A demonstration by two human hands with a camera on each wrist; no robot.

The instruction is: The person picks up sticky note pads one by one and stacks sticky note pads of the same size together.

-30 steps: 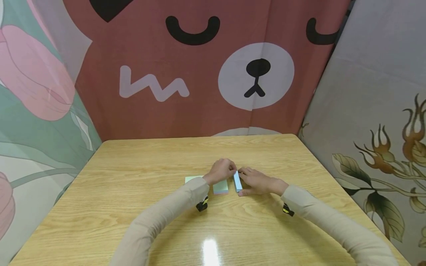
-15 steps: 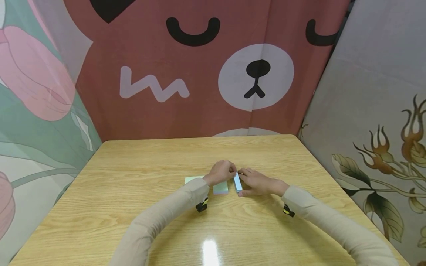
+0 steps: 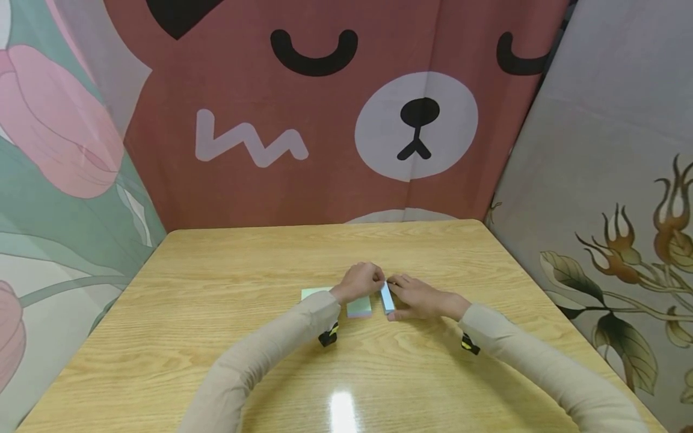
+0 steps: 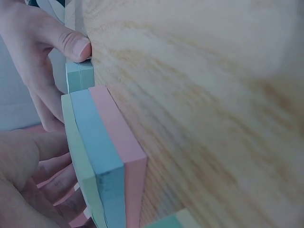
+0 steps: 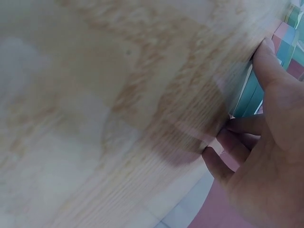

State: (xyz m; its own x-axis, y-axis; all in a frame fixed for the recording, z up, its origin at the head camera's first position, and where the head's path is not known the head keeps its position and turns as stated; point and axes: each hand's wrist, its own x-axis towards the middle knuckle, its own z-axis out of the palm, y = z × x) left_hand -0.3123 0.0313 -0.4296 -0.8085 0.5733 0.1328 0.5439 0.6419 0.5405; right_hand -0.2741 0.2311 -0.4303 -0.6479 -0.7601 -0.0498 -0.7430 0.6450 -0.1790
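Note:
A narrow light-blue sticky note pad (image 3: 387,299) lies on the table, slightly slanted. My right hand (image 3: 417,296) grips it, thumb at the near end and fingers toward the far end; the right wrist view shows its teal side (image 5: 249,95) between thumb and fingers. My left hand (image 3: 358,281) has its thumb and bent fingers pinching at the pad's far end. Beneath the left wrist sits a sticky note stack (image 3: 359,307), partly covered. The left wrist view shows its green, blue and pink layers (image 4: 102,147) close beside the left fingers.
A pale-green sticky note pad (image 3: 314,292) shows left of the left wrist, partly hidden by the sleeve. The wooden table (image 3: 216,270) reaches a red bear-patterned curtain (image 3: 325,192) behind. Black-and-yellow wrist devices hang under both sleeves.

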